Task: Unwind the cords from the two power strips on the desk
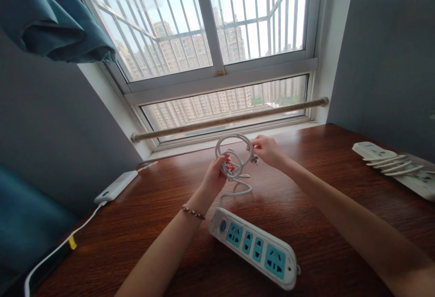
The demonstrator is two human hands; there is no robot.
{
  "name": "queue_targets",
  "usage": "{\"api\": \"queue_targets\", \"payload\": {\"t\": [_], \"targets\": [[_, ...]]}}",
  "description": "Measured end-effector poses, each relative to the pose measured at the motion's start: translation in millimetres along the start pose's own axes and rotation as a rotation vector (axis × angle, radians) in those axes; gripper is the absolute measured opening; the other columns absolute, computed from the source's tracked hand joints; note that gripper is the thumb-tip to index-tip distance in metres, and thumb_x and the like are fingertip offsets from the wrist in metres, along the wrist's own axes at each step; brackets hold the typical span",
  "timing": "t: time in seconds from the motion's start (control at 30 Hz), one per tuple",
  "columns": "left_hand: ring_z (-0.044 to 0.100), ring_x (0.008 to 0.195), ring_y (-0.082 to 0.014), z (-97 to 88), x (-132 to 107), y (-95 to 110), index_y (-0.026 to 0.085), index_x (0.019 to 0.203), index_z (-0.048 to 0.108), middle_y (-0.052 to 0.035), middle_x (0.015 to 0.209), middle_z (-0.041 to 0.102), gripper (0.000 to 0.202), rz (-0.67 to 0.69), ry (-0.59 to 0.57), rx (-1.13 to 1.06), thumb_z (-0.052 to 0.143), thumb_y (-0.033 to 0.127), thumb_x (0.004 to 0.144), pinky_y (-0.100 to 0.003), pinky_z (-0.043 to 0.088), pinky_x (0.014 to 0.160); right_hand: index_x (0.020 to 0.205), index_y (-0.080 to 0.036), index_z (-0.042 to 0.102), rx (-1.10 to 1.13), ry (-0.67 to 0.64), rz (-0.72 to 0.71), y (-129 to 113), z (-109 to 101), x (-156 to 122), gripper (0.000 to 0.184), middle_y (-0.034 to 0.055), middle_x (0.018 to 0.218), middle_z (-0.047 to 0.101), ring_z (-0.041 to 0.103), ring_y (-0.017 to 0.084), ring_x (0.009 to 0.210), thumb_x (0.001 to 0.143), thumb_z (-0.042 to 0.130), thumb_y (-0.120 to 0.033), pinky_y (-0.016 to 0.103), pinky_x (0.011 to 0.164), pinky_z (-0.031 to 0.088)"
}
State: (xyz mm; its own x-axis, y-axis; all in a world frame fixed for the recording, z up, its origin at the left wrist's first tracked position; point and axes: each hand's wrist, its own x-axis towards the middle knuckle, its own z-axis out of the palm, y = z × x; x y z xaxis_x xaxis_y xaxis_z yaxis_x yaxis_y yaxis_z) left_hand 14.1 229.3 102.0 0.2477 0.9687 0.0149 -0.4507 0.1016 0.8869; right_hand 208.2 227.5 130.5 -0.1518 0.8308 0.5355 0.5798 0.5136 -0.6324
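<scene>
My left hand (218,172) is closed around the lower left of a looped white power cord (234,136). At the right side of the loops, my right hand (267,149) pinches the cord near its plug (254,159), whose prongs point down and to the right. From the coil the cord winds down to a white power strip (251,248) with turquoise sockets and a blue switch. The strip lies socket side up on the brown wooden table (326,188), between my forearms. A braided bracelet circles my left wrist.
Another white power strip (408,177), wrapped in its own cord, lies at the right. On the left edge rests a white box-shaped device (117,187) with a white cable (64,241). Behind the table, a rail (231,119) crosses the window; a blue curtain (47,20) hangs upper left.
</scene>
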Motion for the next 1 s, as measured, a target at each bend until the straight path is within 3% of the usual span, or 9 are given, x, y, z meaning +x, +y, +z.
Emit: {"api": "queue_targets", "payload": {"t": [0.07,0.13,0.33,0.53,0.67,0.77,0.87,1.0], "targets": [[0.053,0.045,-0.0106,-1.5,0.3,-2.2,0.013,0.066,0.059,0.0012,0.047,0.055,0.020,0.003,0.016,0.070,0.069,0.029,0.063,-0.021,0.042,0.045,0.079,-0.016,0.070,-0.152,0.136,-0.060,-3.9,-3.1,-0.9,0.017,0.0037,0.071,0.056,0.046,0.010,0.063,0.077,0.053,-0.019,0.023,0.060,0.032],[0.055,0.048,-0.0121,-1.4,-0.3,-4.2,0.012,0.071,0.061,-0.0002,0.051,0.057,0.022,0.000,0.019,0.141,0.070,0.030,0.062,-0.022,0.042,0.045,0.076,-0.016,0.069,-0.158,0.166,-0.090,-7.7,-5.3,-1.9,0.017,0.0032,0.068,0.057,0.048,0.011,0.064,0.078,0.052,-0.017,0.023,0.061,0.033],[0.051,0.052,-0.0090,-0.3,-2.0,-8.2,0.012,0.078,0.062,-0.0001,0.062,0.059,0.027,0.015,0.006,0.330,0.075,0.026,0.059,-0.022,0.040,0.052,0.080,-0.015,0.067,0.198,0.154,-0.032,-7.3,0.2,0.1,0.012,0.0029,0.077,0.062,0.057,0.013,0.071,0.074,0.058,-0.018,0.023,0.066,0.043],[0.054,0.062,-0.0112,-0.9,-4.0,-7.0,0.013,0.084,0.063,-0.0021,0.067,0.062,0.032,-0.012,-0.098,0.475,0.076,0.020,0.056,-0.021,0.036,0.056,0.085,-0.015,0.066,0.178,0.273,-0.258,-18.9,-2.7,-2.0,0.014,0.0054,0.094,0.059,0.056,0.013,0.085,0.074,0.058,-0.014,0.022,0.074,0.047],[0.056,0.067,-0.0126,-1.7,-4.7,-3.9,0.013,0.084,0.062,-0.0037,0.071,0.064,0.027,-0.044,-0.165,0.515,0.072,0.021,0.061,-0.022,0.035,0.059,0.093,-0.014,0.065,0.289,0.308,-0.286,-31.0,-8.1,-4.9,0.022,0.0075,0.111,0.053,0.053,0.014,0.098,0.076,0.052,-0.010,0.023,0.081,0.047],[0.056,0.067,-0.0129,-3.0,-3.6,-2.0,0.012,0.085,0.062,-0.0044,0.072,0.064,0.029,-0.085,-0.190,0.482,0.072,0.021,0.060,-0.022,0.036,0.060,0.090,-0.012,0.065,0.531,0.327,-0.164,-36.8,-11.3,-4.8,0.016,0.0085,0.110,0.055,0.055,0.016,0.098,0.076,0.056,-0.016,0.028,0.088,0.045],[0.055,0.064,-0.0120,-4.5,-2.5,0.4,0.012,0.087,0.064,-0.0049,0.072,0.064,0.033,-0.126,-0.220,0.460,0.073,0.020,0.057,-0.022,0.037,0.059,0.088,-0.010,0.059,0.939,0.305,0.053,-39.5,-14.8,-2.3,0.024,0.0098,0.100,0.059,0.058,0.017,0.092,0.067,0.067,-0.020,0.032,0.091,0.044],[0.056,0.068,-0.0115,-7.4,-1.7,3.9,0.013,0.098,0.062,-0.0086,0.089,0.064,0.044,-0.165,-0.289,0.444,0.074,0.013,0.055,-0.020,0.038,0.056,0.081,-0.012,0.048,1.295,0.425,0.325,-36.8,-22.2,4.2,0.032,0.0065,0.081,0.061,0.061,0.014,0.080,0.058,0.069,-0.005,0.027,0.088,0.047]]}}
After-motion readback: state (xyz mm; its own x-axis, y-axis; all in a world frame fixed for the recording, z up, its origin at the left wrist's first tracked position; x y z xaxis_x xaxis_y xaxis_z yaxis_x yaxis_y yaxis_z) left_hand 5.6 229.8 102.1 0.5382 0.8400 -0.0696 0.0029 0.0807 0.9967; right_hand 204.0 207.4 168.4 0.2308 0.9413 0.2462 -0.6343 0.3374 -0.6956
